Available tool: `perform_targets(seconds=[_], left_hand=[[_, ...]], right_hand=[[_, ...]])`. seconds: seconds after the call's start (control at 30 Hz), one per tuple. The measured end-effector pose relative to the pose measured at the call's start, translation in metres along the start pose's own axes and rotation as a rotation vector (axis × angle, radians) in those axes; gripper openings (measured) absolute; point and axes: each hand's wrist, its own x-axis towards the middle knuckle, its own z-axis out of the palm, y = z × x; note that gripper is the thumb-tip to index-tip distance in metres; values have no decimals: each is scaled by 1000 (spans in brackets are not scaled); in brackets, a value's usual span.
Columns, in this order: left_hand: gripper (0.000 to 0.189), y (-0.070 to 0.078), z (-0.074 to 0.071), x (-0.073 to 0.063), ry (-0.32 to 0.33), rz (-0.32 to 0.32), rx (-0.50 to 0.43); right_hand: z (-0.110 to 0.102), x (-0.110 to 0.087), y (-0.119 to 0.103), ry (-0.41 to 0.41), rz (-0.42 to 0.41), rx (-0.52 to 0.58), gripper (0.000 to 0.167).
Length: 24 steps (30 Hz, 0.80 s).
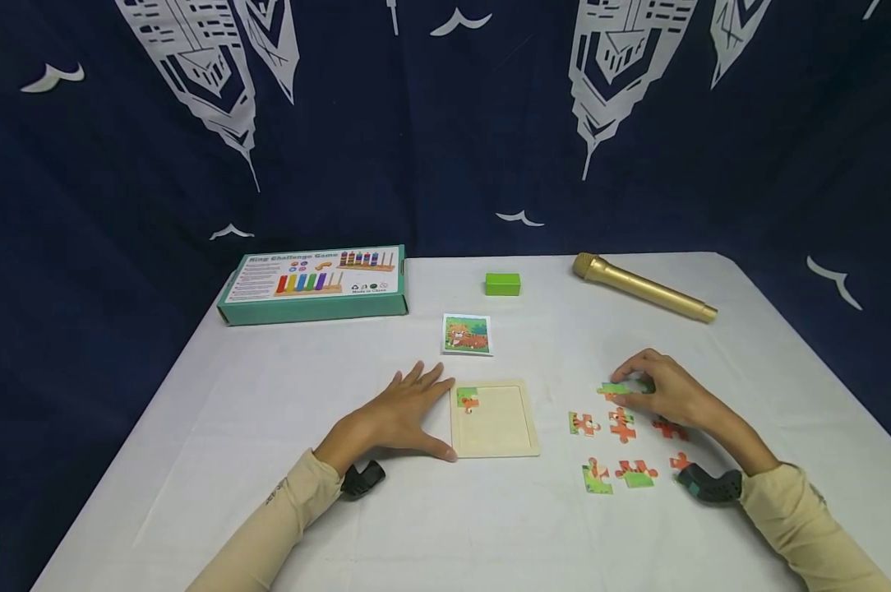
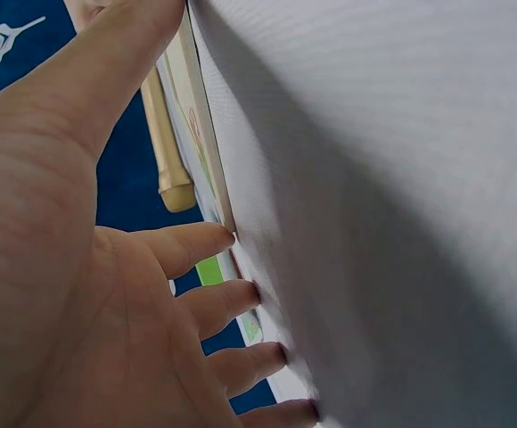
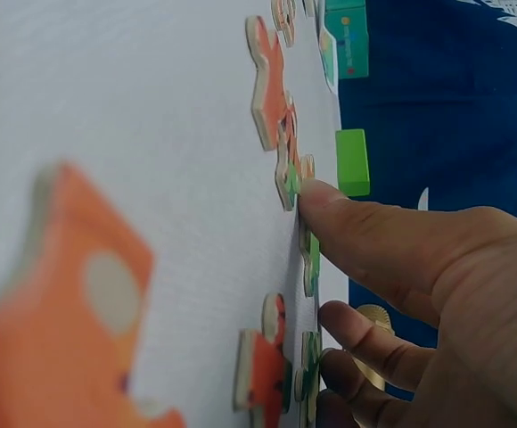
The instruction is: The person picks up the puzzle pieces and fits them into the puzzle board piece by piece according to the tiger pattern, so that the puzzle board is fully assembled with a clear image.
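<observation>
The left hand (image 1: 401,411) spreads wide at the tray (image 1: 500,423)'s left edge, the right hand (image 1: 663,390) sits narrow around a puzzle piece (image 1: 607,389), grip unclear: seemingly pick-up time, calling for a sure pinch!

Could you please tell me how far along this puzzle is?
One piece already sits in the far-left corner of the tray. The right hand has thumb and finger at a green-and-orange piece, its grip unclear; the left hand touches the tray. The other loose pieces remain outside the tray.
</observation>
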Motion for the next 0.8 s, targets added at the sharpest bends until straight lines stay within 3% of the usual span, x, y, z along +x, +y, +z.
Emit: perform_targets(seconds=[0.57,0.8], left_hand=[[110,0,0,-1,-1,13,9],[110,-1,0,-1,-3,13,11]], right_hand=[[1,0,-1,-3,-39,23,26],[-2,1,-3,35,-65,21,14]])
